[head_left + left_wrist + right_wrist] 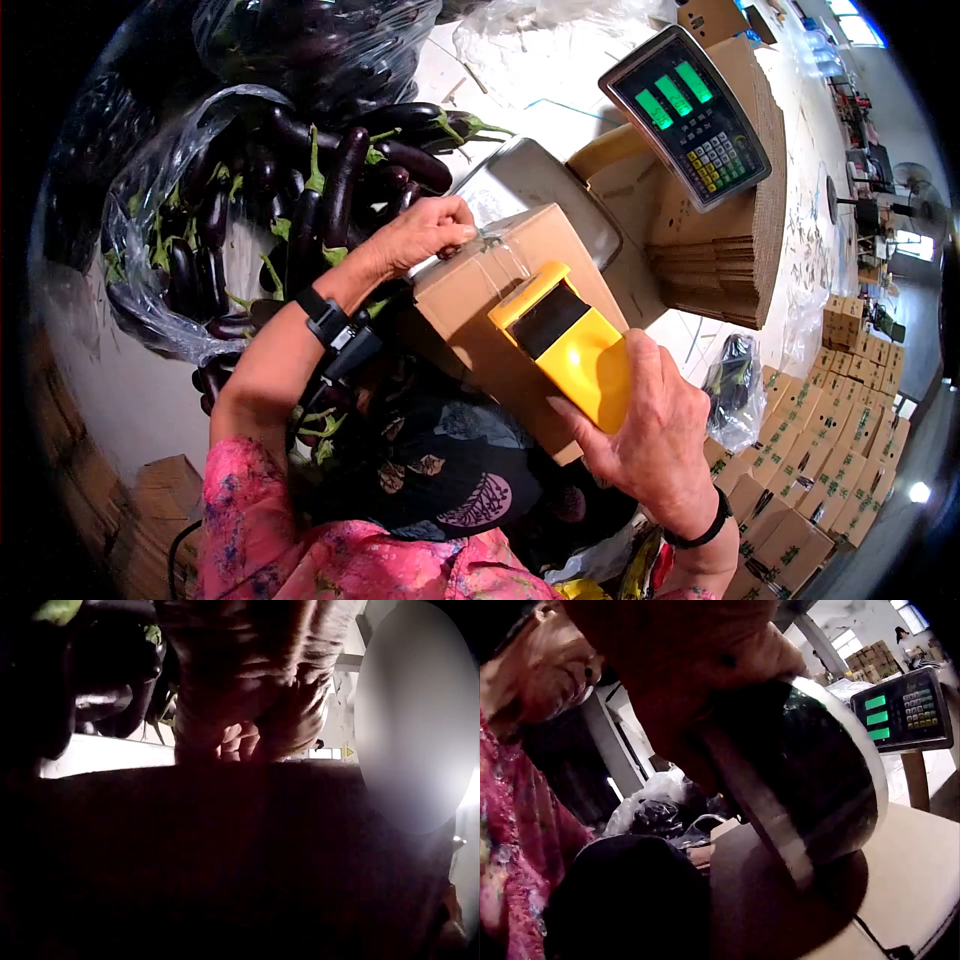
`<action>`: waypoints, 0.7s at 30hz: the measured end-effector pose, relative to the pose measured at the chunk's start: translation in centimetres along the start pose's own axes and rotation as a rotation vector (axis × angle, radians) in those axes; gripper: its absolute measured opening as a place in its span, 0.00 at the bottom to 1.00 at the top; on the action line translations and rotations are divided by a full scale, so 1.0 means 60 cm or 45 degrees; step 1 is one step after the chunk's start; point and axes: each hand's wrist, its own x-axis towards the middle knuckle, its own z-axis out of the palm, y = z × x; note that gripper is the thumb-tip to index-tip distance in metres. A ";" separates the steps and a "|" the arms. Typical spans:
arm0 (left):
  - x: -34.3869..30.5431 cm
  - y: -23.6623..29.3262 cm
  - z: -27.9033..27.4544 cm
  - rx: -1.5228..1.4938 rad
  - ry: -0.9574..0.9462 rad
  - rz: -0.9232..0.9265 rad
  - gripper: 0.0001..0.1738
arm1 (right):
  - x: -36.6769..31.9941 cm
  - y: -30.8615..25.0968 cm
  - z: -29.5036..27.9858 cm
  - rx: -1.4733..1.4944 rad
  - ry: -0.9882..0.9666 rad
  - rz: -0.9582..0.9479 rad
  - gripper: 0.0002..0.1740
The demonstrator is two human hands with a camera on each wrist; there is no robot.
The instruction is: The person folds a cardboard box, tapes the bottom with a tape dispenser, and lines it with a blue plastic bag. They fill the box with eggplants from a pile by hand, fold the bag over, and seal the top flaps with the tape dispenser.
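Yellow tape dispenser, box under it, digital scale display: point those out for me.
Yellow tape dispenser (577,359), head view: yellow body.
Box (472,322), head view: bare cardboard surface.
Digital scale display (687,121), head view: panel middle.

A pink top (240,485) is worn, its cloth scattered with a floral print in which blue and darker pink blotches are seen; paler and yellowish patches are shown from the right wrist. By its left sleeve the arm is covered down to about the elbow, and the forearm is left uncovered. Below the top, a dark garment (420,500) is worn, printed with blue-grey and tan leaf shapes and a mauve, tree-like motif. The left wrist is ringed by a black strap (320,318), to which a dark, blocky device (355,347) is fixed. The right wrist is circled by a black band (706,525). Both hands are ungloved
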 end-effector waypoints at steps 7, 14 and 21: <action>0.017 0.001 -0.007 0.303 -0.038 0.044 0.09 | 0.008 -0.004 -0.002 -0.038 -0.047 0.031 0.35; 0.023 -0.031 -0.034 0.804 0.268 0.109 0.12 | 0.011 -0.013 -0.009 0.003 -0.127 0.133 0.36; 0.066 0.074 0.078 -0.039 -0.152 0.479 0.32 | 0.009 -0.007 0.001 -0.047 -0.041 0.039 0.34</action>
